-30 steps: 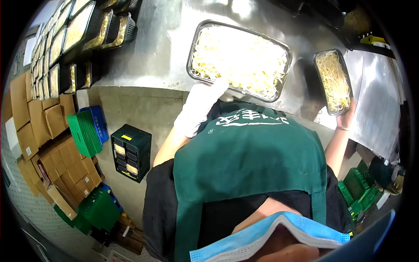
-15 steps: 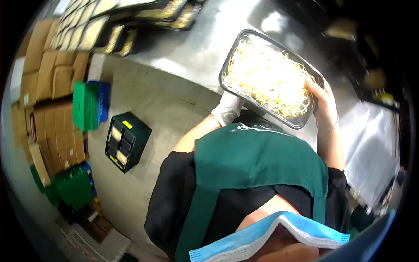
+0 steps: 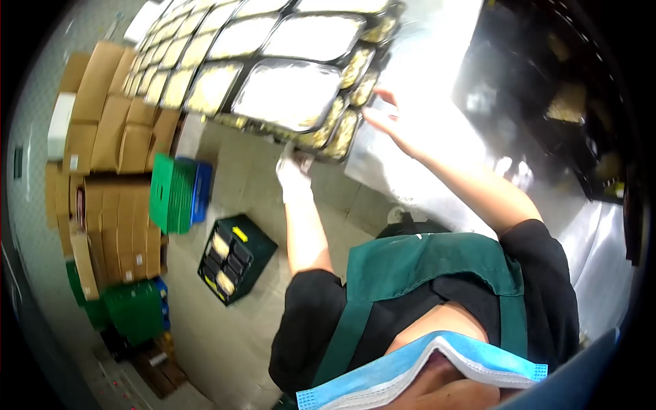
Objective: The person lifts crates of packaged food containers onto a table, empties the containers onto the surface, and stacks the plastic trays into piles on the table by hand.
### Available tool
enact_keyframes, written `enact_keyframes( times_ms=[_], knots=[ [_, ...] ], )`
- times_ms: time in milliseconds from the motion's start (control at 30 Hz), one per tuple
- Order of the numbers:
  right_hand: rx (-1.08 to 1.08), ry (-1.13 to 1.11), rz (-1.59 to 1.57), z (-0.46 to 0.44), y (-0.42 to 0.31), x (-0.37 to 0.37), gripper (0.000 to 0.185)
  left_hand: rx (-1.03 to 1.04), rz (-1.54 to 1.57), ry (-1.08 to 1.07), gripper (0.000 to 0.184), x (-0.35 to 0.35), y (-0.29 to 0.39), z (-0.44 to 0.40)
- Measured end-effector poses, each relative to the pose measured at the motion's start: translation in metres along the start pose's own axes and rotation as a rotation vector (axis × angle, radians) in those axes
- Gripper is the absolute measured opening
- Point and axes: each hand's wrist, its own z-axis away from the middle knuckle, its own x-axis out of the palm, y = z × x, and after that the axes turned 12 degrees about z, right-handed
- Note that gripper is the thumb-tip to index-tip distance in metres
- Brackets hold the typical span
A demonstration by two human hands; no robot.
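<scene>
The front sprout tray (image 3: 287, 96) is sitting on top at the near corner of the stacked trays (image 3: 214, 89), close to the edge of the tabletop (image 3: 430, 154). The gloved left hand (image 3: 295, 172) is resting at that near side, its grip too hidden for me to tell. Beside the right side, the bare right hand (image 3: 389, 116) is holding thumb and finger apart. Bare metal is stretching rightward; open floor (image 3: 328, 212) is lying below, towards a dark green crate (image 3: 249, 256).
</scene>
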Motion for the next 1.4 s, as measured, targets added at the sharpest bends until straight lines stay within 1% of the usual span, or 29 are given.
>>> enact_keyframes(
  times_ms=[67,100,133,167,233,300,367,433,500,567,633,700,733,767,833,867,900,967,1000,1033,1067,1100,1133,1200,1267,1300,1333,1367,1400],
  knots=[
    [-0.081,0.068,0.34,0.041,0.038,-0.062,0.055,0.026,0.218,-0.135,0.027,-0.022,-0.02,-0.003],
    [-0.187,0.263,0.295,0.062,0.057,-0.098,0.045,0.096,0.147,-0.28,0.033,-0.04,-0.028,0.01],
    [-0.155,0.456,0.421,0.087,0.072,-0.138,0.039,0.174,0.088,-0.421,0.041,-0.056,-0.036,0.024],
    [-0.095,0.684,0.424,0.111,0.088,-0.182,0.038,0.156,0.108,-0.15,0.037,-0.029,-0.038,0.052],
    [0.015,1.222,0.574,0.169,0.124,-0.283,0.041,0.172,-0.225,-0.286,0.036,-0.008,-0.053,0.096],
    [0.17,1.643,1.029,0.214,0.146,-0.379,0.051,-0.038,-0.332,-0.482,0.038,0.036,-0.067,0.136],
    [0.146,1.777,1.198,0.224,0.188,-0.463,0.062,0.168,-0.45,-0.696,0.035,0.089,-0.096,0.158],
    [0.296,1.414,1.05,0.217,0.187,-0.505,0.061,0.194,-0.482,-0.692,0.024,0.149,-0.123,0.173],
    [0.291,1.523,0.875,0.202,0.205,-0.514,0.05,0.293,-0.539,-0.802,0.02,0.189,-0.168,0.149],
    [0.017,1.318,0.065,0.215,0.223,-0.536,0.039,0.095,-0.482,-0.71,0.021,0.249,-0.196,0.176],
    [0.057,1.266,0.174,0.226,0.203,-0.53,0.035,0.236,-0.544,-0.777,0.025,0.283,-0.225,0.176],
    [0.106,1.202,0.072,0.241,0.195,-0.521,0.035,0.353,-0.629,-0.731,0.029,0.306,-0.234,0.192],
    [0.063,1.206,0.048,0.25,0.198,-0.512,0.035,0.46,-0.736,-0.709,0.035,0.315,-0.235,0.191],
    [-0.003,1.231,0.07,0.26,0.199,-0.503,0.037,0.485,-0.709,-0.75,0.043,0.321,-0.235,0.188],
    [0.109,1.071,-0.175,0.3,0.175,-0.482,0.039,0.66,-0.808,-0.631,0.052,0.338,-0.227,0.199],
    [0.048,1.088,-0.164,0.314,0.176,-0.475,0.038,0.733,-0.852,-0.623,0.063,0.347,-0.218,0.208],
    [-0.029,1.153,-0.143,0.33,0.179,-0.468,0.037,0.624,-0.701,-0.646,0.072,0.363,-0.216,0.205],
    [-0.14,1.314,-0.142,0.356,0.193,-0.466,0.038,0.762,-0.673,-0.66,0.076,0.387,-0.217,0.173],
    [-0.147,1.376,-0.169,0.369,0.207,-0.473,0.039,0.719,-0.723,-0.659,0.079,0.399,-0.216,0.183],
    [-0.082,1.43,-0.222,0.382,0.224,-0.485,0.039,0.658,-0.644,-0.663,0.079,0.409,-0.23,0.18],
    [-0.131,1.409,-0.236,0.382,0.227,-0.499,0.039,0.599,-0.565,-0.664,0.079,0.42,-0.245,0.175],
    [-0.181,1.391,-0.252,0.382,0.228,-0.511,0.04,0.454,-0.362,-0.444,0.08,0.438,-0.263,0.195],
    [-0.213,1.396,-0.323,0.376,0.233,-0.522,0.041,0.419,-0.262,-0.534,0.086,0.446,-0.273,0.176],
    [-0.184,1.385,-0.387,0.364,0.245,-0.541,0.042,0.437,-0.471,-0.703,0.083,0.483,-0.29,0.127],
    [-0.283,1.408,-0.141,0.349,0.274,-0.57,0.033,0.521,-0.753,-0.602,0.074,0.502,-0.28,0.191],
    [-0.137,1.602,0.108,0.33,0.272,-0.586,0.028,0.485,-0.759,-0.69,0.072,0.507,-0.28,0.204],
    [-0.17,1.584,0.217,0.324,0.268,-0.597,0.025,0.446,-0.762,-0.776,0.07,0.511,-0.28,0.216],
    [-0.093,1.628,0.148,0.317,0.265,-0.603,0.026,0.379,-0.772,-0.723,0.069,0.515,-0.284,0.209],
    [-0.012,1.642,0.2,0.318,0.269,-0.606,0.028,0.39,-0.94,-0.747,0.067,0.506,-0.288,0.205]
  ],
)
